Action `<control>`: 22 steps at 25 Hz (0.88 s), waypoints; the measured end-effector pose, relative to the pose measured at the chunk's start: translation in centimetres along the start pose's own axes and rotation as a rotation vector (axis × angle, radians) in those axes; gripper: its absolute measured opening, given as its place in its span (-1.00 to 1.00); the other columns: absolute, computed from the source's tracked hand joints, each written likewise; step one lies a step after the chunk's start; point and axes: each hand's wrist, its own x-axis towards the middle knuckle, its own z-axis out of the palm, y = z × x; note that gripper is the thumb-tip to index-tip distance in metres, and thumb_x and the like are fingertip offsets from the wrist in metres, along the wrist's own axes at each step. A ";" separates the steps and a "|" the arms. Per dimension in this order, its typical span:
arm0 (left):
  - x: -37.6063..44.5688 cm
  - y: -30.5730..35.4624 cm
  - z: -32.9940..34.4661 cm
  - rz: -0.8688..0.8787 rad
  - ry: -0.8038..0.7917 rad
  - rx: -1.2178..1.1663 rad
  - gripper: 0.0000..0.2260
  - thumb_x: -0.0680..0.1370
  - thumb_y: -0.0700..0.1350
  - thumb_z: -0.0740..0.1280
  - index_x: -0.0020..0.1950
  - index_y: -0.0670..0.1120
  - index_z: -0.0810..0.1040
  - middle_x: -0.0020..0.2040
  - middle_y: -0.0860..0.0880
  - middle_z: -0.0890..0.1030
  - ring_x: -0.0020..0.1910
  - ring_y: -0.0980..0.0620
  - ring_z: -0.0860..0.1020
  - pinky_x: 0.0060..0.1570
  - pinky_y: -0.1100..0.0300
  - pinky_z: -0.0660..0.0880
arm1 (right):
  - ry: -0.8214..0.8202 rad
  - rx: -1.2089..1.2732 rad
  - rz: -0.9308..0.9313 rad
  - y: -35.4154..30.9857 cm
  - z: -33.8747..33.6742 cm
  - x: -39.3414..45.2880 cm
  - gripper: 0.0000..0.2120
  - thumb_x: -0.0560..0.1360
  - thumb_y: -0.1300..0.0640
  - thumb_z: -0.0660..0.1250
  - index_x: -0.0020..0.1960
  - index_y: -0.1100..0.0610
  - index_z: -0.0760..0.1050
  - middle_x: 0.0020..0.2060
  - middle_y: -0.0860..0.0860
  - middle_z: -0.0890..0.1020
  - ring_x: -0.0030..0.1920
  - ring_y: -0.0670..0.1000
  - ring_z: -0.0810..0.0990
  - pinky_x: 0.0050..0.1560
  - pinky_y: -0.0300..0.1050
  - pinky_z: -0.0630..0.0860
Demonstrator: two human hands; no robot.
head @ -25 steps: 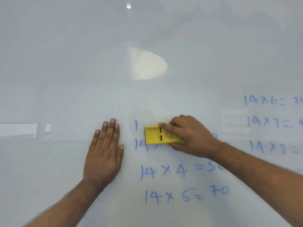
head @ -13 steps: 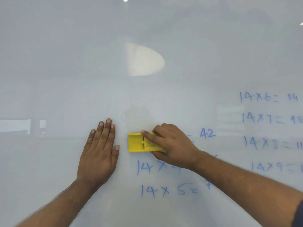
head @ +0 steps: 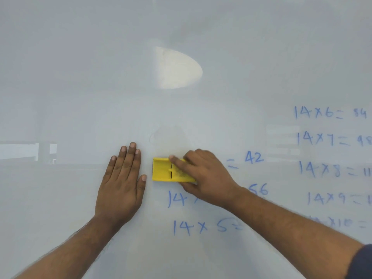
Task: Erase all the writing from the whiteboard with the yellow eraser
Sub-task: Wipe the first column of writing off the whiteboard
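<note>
yellow eraser (head: 167, 170): light, rigid; hold long edges | right hand (head: 203, 176) grip pinching it | left hand (head: 120, 184) spread flat on whiteboard (head: 80, 77)

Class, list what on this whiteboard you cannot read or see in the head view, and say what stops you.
- Answers to 14 x 8 and 14 x 9: cut off by the right edge.
- Middle of the 14 x 4 line: hidden by the right hand.
- Answer to 14 x 5: hidden by the right forearm.
- Lowest right line: blurred and partly covered.
- Yellow eraser pad: faces the board.
</note>
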 end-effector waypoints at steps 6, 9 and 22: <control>-0.3 0.1 0.1 -0.010 -0.011 0.014 -0.44 0.67 -0.01 0.02 0.65 -0.21 0.07 0.68 -0.12 0.08 0.66 -0.10 0.05 0.61 -0.10 0.05 | 0.000 -0.066 0.073 4.0 -2.7 -0.8 -0.44 0.46 -0.03 0.39 0.41 0.10 0.40 -0.05 0.09 0.54 -0.11 0.14 0.49 -0.09 -0.01 0.41; -0.5 0.5 0.2 -0.019 -0.014 0.014 -0.43 0.67 -0.01 0.02 0.65 -0.21 0.07 0.68 -0.14 0.08 0.66 -0.12 0.05 0.61 -0.11 0.04 | 0.077 -0.035 0.190 3.2 -2.3 0.9 -0.45 0.45 -0.01 0.38 0.40 0.12 0.40 -0.07 0.10 0.53 -0.12 0.14 0.47 -0.12 -0.01 0.38; -1.0 1.0 0.0 -0.019 -0.036 -0.003 -0.43 0.67 -0.01 0.02 0.65 -0.20 0.05 0.68 -0.13 0.04 0.67 -0.11 0.02 0.62 -0.08 -0.01 | 0.059 -0.041 0.173 2.8 -2.1 0.7 -0.46 0.46 0.01 0.38 0.41 0.10 0.41 -0.08 0.08 0.52 -0.12 0.13 0.47 -0.11 -0.02 0.37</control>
